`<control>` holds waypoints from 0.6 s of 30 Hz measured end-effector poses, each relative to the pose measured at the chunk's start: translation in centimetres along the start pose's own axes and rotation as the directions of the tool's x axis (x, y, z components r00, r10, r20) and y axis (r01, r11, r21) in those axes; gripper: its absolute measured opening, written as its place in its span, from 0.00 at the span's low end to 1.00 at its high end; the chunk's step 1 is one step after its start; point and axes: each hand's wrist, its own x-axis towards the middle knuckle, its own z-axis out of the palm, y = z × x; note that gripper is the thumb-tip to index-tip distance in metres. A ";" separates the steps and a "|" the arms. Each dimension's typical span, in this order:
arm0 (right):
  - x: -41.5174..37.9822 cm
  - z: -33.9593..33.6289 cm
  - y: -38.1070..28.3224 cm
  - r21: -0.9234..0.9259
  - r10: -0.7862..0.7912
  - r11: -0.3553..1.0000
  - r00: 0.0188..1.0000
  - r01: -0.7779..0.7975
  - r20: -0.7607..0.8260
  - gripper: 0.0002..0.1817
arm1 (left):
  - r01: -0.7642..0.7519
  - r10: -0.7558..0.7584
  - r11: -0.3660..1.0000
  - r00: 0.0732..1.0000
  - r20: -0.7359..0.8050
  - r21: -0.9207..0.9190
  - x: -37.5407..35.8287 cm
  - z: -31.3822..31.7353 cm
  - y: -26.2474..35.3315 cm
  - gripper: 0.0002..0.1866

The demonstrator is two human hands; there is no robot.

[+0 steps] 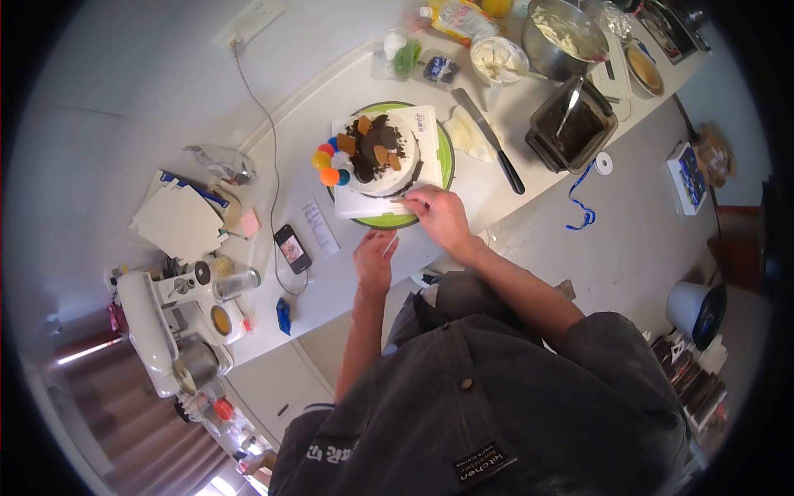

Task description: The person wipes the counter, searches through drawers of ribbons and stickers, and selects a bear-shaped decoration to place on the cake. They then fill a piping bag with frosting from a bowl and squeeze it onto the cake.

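A round white cake [382, 183] stands on a white square board [427, 132] over a green turntable [447, 157]. Dark crumbs, brown biscuit pieces [346, 145] and a dark brown patch cover part of its top. Colourful balls [329, 176] cluster at its left side. My right hand [442, 217] is at the cake's near base, fingertips pinched together over the board; whatever they hold is too small to make out. Below the turntable's near rim, my left hand [375, 258] has its fingers stretched out and holds nothing visible.
Right of the turntable lies a long spatula with a black handle [511, 172] beside a pale cloth [469, 136]. A dark crumb-filled pan [536, 145], a cream bowl [499, 48] and a metal bowl [529, 37] stand beyond. A phone [292, 250] and stand mixer [142, 318] are at left.
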 end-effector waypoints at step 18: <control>3.7 -2.0 2.1 -0.121 0.018 0.993 0.992 -0.003 0.125 0.09 | 0.079 -0.094 0.978 0.993 -0.073 -0.193 -2.0 4.2 -0.6 0.29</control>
